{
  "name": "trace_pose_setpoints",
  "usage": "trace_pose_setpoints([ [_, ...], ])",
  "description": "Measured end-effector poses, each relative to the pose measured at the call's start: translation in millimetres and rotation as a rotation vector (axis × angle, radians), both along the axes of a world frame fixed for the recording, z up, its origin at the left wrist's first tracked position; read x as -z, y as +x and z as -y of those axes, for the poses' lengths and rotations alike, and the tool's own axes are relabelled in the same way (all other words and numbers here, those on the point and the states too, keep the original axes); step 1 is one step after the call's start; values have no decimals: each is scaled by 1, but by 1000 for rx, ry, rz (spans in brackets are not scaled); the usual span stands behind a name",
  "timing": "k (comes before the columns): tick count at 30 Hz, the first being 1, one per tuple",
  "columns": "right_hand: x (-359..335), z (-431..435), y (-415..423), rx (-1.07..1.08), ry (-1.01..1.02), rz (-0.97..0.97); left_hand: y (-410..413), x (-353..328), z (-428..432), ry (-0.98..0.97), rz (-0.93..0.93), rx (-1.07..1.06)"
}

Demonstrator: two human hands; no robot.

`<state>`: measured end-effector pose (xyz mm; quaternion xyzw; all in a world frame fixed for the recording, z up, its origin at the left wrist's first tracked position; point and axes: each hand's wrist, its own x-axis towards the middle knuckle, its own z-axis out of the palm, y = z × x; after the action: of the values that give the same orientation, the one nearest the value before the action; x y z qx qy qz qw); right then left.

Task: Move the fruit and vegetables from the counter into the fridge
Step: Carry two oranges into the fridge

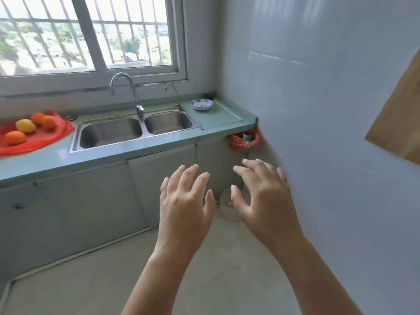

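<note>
Left hand (185,201) and right hand (263,201) hover spread and empty at lower centre. Fruit (25,125) sits at the far left on a red bag (56,133) on the counter (45,160), well apart from both hands. Grabbing several pieces at once could send round ones rolling off the slick bag into the sink (109,133) alongside.

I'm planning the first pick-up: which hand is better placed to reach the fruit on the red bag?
Left, probably. The left hand is empty and nearer the fruit on the red bag at the left end of the counter. The right hand, also empty, is farther, beside the wall.
</note>
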<state>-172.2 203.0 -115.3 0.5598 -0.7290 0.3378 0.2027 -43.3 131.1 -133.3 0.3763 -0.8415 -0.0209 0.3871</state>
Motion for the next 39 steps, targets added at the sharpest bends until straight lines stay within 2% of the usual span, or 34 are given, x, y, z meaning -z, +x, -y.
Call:
trace_pose_setpoints([
  [8,15,151,28,-241,25,49,38,13,111,2,28,-293],
  [14,9,259,30,-407,27,48,48,-1,197,-20,40,-434],
  [21,19,360,66,-598,61,78,82,9,263,58,-7,-564],
  [30,43,481,161,-727,104,82,182,35,364,147,-66,-704],
  [39,39,613,305,-777,153,64,324,37,487,208,-93,-739],
])
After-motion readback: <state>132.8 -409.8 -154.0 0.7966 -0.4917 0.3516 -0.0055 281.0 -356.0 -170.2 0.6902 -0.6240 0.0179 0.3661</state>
